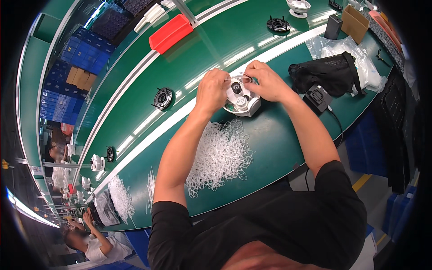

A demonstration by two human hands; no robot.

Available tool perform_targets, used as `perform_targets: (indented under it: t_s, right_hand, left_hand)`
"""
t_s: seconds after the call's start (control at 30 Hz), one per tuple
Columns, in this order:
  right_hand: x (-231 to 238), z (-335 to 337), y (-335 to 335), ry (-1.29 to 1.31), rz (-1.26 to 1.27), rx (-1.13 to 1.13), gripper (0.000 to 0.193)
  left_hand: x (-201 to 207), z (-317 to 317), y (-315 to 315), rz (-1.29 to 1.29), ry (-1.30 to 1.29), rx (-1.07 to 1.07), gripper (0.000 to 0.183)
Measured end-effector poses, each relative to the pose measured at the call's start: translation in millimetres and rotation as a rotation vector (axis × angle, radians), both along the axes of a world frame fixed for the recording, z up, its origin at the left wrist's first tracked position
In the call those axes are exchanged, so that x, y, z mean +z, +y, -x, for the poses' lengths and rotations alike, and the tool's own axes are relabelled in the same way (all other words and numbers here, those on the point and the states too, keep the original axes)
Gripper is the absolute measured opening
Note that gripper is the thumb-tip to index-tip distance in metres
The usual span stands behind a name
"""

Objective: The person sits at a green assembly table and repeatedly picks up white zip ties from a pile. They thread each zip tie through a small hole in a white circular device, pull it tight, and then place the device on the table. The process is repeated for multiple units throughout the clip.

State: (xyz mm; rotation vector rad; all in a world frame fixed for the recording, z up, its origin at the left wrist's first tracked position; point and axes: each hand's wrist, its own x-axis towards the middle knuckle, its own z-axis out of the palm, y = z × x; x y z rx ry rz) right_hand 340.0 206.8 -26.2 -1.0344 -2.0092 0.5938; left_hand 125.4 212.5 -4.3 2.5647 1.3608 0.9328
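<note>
A round white plastic housing [253, 109] sits on the green bench, its open side up. Inside it are a black round hub [236, 87] and a smaller white disc-shaped part [241, 102]. My left hand [213, 92] is closed in a pinch at the housing's upper left rim, beside a thin pale strand. Across from it, my right hand [265, 82] pinches at the upper right rim, where a thin dark wire-like piece shows near the fingertips. What the fingertips of either hand hold is too small to name. A heap of thin white loops [218, 155] lies below the housing.
A green conveyor with black round ringed parts [163, 98] runs beyond the bench. Across it lies a red bin [171, 34]. To the right are a black mesh bag [321, 74], a small fan device [318, 97] with a cable, clear plastic bags [371, 74] and a cardboard box [354, 23]. Another person [96, 247] works at far left.
</note>
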Motion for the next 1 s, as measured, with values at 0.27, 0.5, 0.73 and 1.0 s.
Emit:
perform_targets:
  t_s: [0.27,0.5,0.73,1.0]
  right_hand:
    - [-12.4,-4.1,13.9,0.645,0.290,-0.091,0.035]
    - [-58.9,-12.2,34.8,0.894,0.308,-0.453,0.042]
    - [-46.0,7.2,27.3,0.578,0.251,-0.373,0.034]
    - [-73.6,37.2,29.1,0.542,0.229,-0.311,0.021]
  left_hand:
    - [0.1,19.3,1.3,0.430,-0.190,0.159,0.022]
    - [4.3,15.0,-3.4,1.129,-0.579,0.096,0.030]
    - [-5.3,24.2,73.6,0.909,-1.018,0.327,0.031]
    - [-22.9,70.9,82.0,0.818,-1.160,0.353,0.045]
